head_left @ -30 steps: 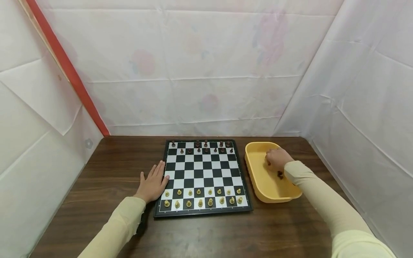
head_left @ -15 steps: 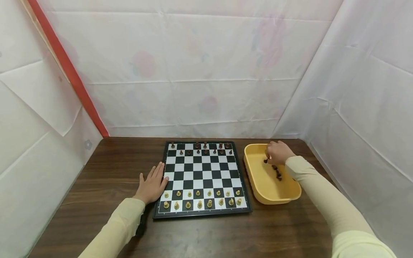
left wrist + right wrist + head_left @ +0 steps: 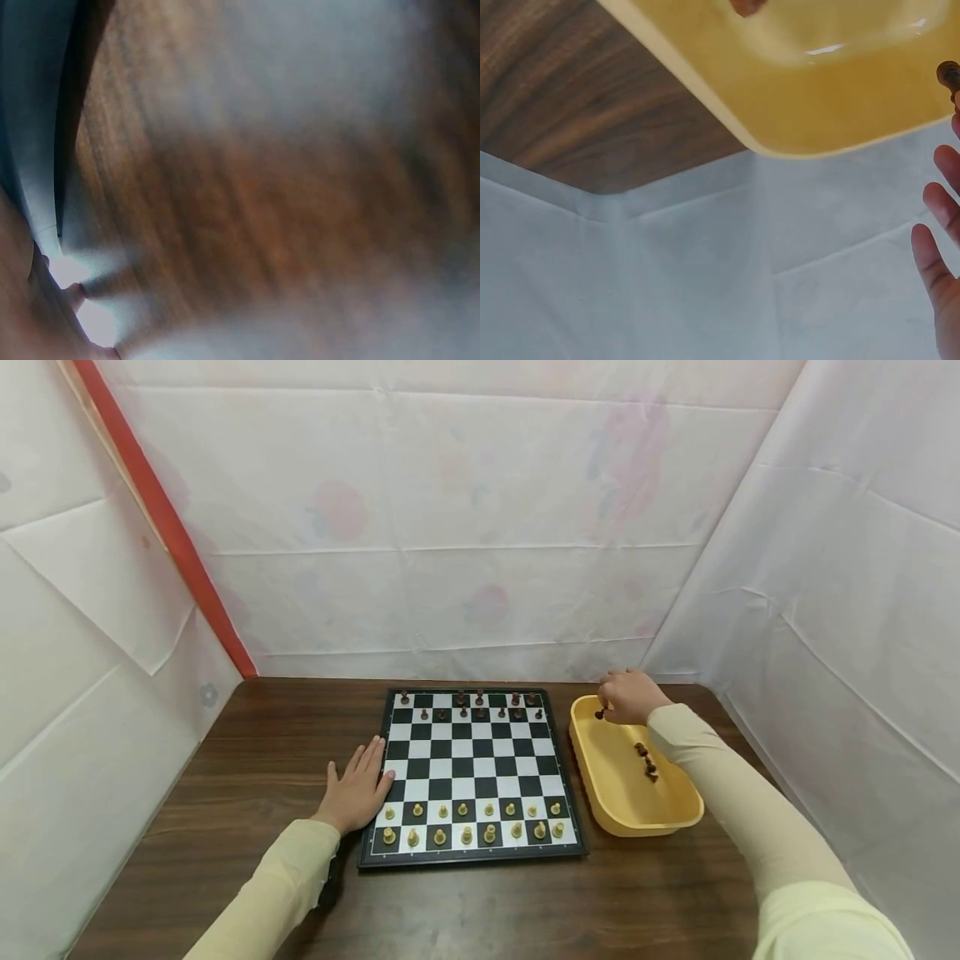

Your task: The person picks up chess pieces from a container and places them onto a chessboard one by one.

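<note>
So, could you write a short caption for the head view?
Right hand lifts a dark chess piece from the yellow tray; left hand rests beside the chessboard.

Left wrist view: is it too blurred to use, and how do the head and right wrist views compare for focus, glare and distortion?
Left wrist view: heavily blurred, only wood grain of the table reads. Head view: sharp and evenly lit, wide-angle bending at the edges; chessboard squares clear. Right wrist view: the yellow tray is close and soft, with a small glare streak; the fingers at the right edge are fairly clear.
</note>
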